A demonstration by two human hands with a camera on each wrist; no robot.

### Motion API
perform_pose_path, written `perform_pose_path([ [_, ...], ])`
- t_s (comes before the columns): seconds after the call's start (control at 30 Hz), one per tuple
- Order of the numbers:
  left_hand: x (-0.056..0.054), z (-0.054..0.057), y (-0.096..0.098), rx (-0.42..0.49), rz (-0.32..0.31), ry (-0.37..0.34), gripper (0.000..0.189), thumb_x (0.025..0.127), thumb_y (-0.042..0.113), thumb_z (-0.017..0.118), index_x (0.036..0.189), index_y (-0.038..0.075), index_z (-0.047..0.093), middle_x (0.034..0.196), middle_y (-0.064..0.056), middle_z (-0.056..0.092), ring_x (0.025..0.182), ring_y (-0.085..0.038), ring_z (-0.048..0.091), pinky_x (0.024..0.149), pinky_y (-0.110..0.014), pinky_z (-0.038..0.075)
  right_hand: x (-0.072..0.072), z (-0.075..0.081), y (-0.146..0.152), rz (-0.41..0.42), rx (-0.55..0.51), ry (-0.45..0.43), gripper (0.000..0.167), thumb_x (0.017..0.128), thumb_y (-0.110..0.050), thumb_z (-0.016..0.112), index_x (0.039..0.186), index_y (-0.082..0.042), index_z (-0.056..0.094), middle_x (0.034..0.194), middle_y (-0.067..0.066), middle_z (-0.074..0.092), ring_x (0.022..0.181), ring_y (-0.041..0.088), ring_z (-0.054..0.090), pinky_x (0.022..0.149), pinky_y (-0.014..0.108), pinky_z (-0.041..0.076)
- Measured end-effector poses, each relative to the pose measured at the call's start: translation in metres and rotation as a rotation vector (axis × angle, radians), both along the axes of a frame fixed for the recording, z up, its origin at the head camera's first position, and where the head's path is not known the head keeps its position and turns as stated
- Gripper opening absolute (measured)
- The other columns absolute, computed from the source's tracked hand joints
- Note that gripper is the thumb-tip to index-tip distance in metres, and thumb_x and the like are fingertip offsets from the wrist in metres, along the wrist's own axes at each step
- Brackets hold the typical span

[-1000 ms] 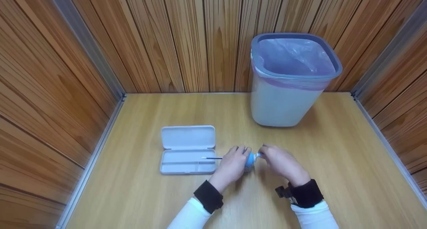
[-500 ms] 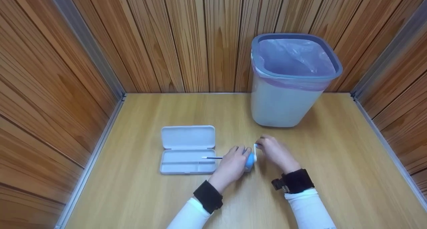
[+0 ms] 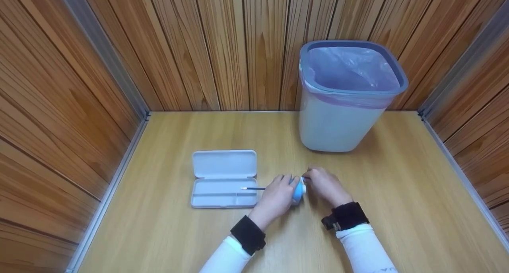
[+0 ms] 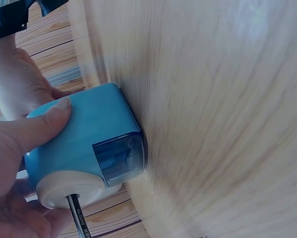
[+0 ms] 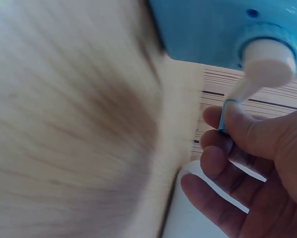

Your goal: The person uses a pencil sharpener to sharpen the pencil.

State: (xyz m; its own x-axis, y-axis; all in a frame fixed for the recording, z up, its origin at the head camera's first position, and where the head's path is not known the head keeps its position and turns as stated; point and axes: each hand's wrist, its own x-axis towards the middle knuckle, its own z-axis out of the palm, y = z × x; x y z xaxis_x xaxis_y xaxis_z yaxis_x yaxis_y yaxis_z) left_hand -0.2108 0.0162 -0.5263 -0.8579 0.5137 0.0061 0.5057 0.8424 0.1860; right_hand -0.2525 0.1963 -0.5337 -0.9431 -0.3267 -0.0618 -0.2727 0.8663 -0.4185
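Observation:
A blue crank pencil sharpener (image 4: 96, 124) stands on the table, its dark see-through shavings drawer (image 4: 121, 158) low on one side. My left hand (image 3: 277, 194) grips its body, thumb across one face in the left wrist view. From the round cream front sticks a dark pencil (image 4: 78, 215), pointing left over the pencil case in the head view. With thumb and forefinger my right hand (image 3: 325, 184) pinches the small blue knob (image 5: 227, 114) at the end of the white crank arm (image 5: 247, 89). The pencil's tip is hidden inside the sharpener.
Left of the sharpener lies a grey pencil case (image 3: 224, 201), lid raised, with divided compartments. A tall bin (image 3: 338, 121) with a grey rim and a plastic liner stands at the back right. Wood-panelled walls (image 3: 264, 46) enclose the table on the back and both sides.
My right hand has moved with the crank knob, going away and up, then slightly back toward the sharpener. The left hand, sharpener and pencil look unmoved.

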Motion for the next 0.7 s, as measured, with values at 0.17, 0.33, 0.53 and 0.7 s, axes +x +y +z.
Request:
perform_pose_path([
  [0.17, -0.001, -0.002, 0.0, 0.006, -0.019, 0.043, 0.063, 0.09, 0.026, 0.073, 0.146, 0.014, 0.048, 0.144, -0.013, 0.048, 0.128, -0.03, 0.048, 0.102, -0.038, 0.045, 0.002, -0.007, 0.001, -0.008, -0.009, -0.038, 0.019, 0.095, -0.004, 0.061, 0.103, -0.008, 0.077, 0.081, -0.003, 0.059, 0.074, 0.016, 0.055, 0.068, 0.035, 0.051],
  [0.33, -0.001, -0.002, 0.0, 0.009, -0.024, 0.065, 0.062, 0.088, 0.029, 0.075, 0.143, 0.013, 0.052, 0.139, -0.013, 0.052, 0.125, -0.029, 0.051, 0.101, -0.038, 0.046, 0.002, -0.01, 0.001, 0.05, 0.034, 0.029, 0.018, 0.091, 0.001, 0.063, 0.096, -0.006, 0.079, 0.074, -0.003, 0.055, 0.067, 0.016, 0.05, 0.061, 0.034, 0.047],
  [0.53, 0.0, -0.002, 0.001, 0.008, -0.017, 0.057, 0.062, 0.088, 0.03, 0.075, 0.143, 0.013, 0.052, 0.138, -0.013, 0.052, 0.125, -0.029, 0.051, 0.102, -0.037, 0.046, 0.008, -0.015, 0.0, 0.053, 0.023, 0.032, 0.02, 0.086, 0.008, 0.06, 0.086, -0.003, 0.076, 0.071, -0.003, 0.054, 0.064, 0.017, 0.048, 0.059, 0.034, 0.046],
  [0.7, 0.0, -0.003, 0.002, 0.0, -0.011, 0.085, 0.062, 0.087, 0.03, 0.076, 0.142, 0.012, 0.053, 0.137, -0.013, 0.053, 0.122, -0.029, 0.052, 0.1, -0.036, 0.046, 0.018, -0.021, -0.001, 0.037, 0.016, 0.045, 0.017, 0.084, 0.009, 0.06, 0.083, -0.005, 0.069, 0.069, -0.003, 0.055, 0.061, 0.015, 0.049, 0.059, 0.036, 0.049],
])
